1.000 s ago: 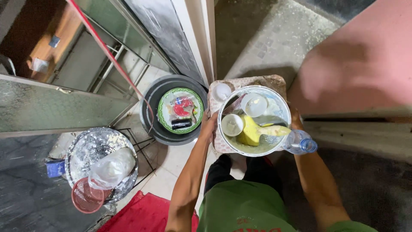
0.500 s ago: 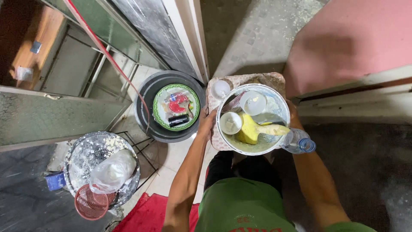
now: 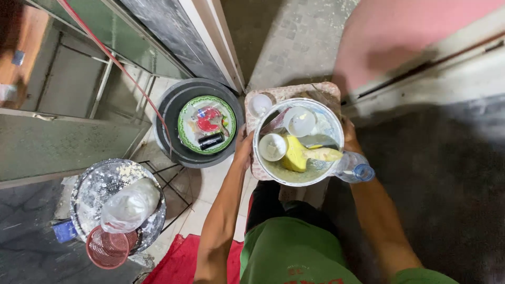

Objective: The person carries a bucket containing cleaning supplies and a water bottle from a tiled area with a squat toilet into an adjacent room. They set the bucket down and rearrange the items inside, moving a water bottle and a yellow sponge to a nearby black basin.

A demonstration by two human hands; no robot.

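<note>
I carry a patterned tray (image 3: pixel 325 92) in front of my body with both hands. My left hand (image 3: pixel 243 149) grips its left edge and my right hand (image 3: pixel 349 138) its right edge. On the tray stands a large clear bowl (image 3: pixel 335 125) holding small white cups, a yellow piece and greenish liquid. A small white cup (image 3: pixel 259 104) sits at the tray's far left corner. A clear plastic bottle with a blue cap (image 3: pixel 354 168) pokes out at the near right, under the bowl's rim.
A dark round tub (image 3: pixel 171 110) on the floor holds a green-rimmed plate (image 3: pixel 185 114) with small items. A flour-dusted metal pan (image 3: pixel 94 184) carries a plastic bag and a red basket (image 3: pixel 109 247). A red mat (image 3: pixel 176 263) lies by my feet. Metal-framed door at left, pink wall at right.
The view has slid a little, so the tub and the pan sit lower and further right in the picture. My hands keep the same hold on the tray.
</note>
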